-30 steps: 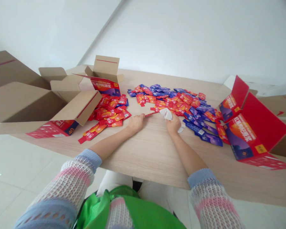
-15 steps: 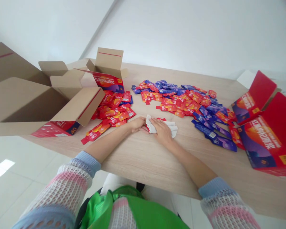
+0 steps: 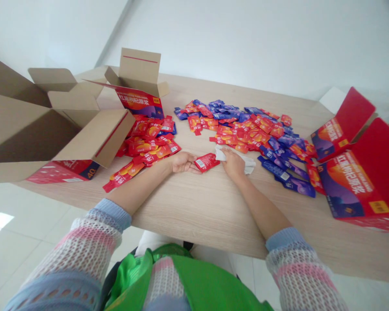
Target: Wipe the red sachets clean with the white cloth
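Between my hands is a red pouch with a white label patch on its left end. My left hand is closed on that end. A white cloth is bunched under and in my right hand, whose fingers close over it by the pouch's right end. Past my hands spreads a pile of red and blue pouches. A smaller heap of mostly red pouches lies left of my left hand.
At the left a large open carton has its flaps out, and a smaller open box stands behind it. Two red boxes, a front one and a rear one, stand at the right. The wooden table has its front edge near my body.
My right hand has slid right with the cloth, uncovering the red pouch. My left hand still grips the pouch's end. The view has shifted slightly.
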The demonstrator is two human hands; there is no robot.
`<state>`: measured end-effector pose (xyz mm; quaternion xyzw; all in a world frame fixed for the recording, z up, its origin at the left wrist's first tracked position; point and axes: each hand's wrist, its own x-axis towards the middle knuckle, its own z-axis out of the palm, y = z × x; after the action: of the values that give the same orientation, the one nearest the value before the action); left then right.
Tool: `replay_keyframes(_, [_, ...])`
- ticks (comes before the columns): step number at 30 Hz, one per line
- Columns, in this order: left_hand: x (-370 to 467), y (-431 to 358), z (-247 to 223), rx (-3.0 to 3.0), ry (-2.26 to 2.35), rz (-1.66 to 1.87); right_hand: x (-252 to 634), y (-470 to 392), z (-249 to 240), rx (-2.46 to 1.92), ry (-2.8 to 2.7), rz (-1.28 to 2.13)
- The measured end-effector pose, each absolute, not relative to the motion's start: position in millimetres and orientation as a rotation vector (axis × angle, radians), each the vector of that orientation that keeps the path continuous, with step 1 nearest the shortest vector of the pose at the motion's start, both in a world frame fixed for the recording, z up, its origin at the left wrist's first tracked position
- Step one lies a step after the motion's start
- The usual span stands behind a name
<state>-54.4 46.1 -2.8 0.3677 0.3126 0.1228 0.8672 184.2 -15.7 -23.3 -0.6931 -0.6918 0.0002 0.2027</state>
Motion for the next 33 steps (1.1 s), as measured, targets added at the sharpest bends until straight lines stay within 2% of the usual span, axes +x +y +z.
replay_keyframes(5, [-54.4, 46.6, -2.8, 0.759, 0.638, 0.253, 179.9, -27.5, -19.3, -1.961, -1.765, 0.04])
replay_keyframes(14, [-59.6, 52.1, -8.0, 0.797, 0.582, 0.247, 141.5, -41.8, -16.6, -1.211, -2.292, 0.216])
replay_keyframes(19, [-62.4, 59.2, -7.5, 0.805, 0.562, 0.099, 143.1, -38.0, -15.7, -1.062, -2.342, 0.323])
replay_keyframes(22, [-61.4, 57.6, -6.7, 0.801, 0.57, 0.115, 154.4, -27.3, -19.3, -1.109, -2.297, 0.335])
replay_keyframes(29, [-60.6, 49.8, -3.6, 0.764, 0.627, 0.179, 181.9, -10.5, -22.8, -1.611, -2.106, 0.157])
replay_keyframes(33, [-58.4, 49.8, -4.2, 0.745, 0.676, 0.192, 184.5, -12.6, -22.8, -1.677, -2.072, 0.051])
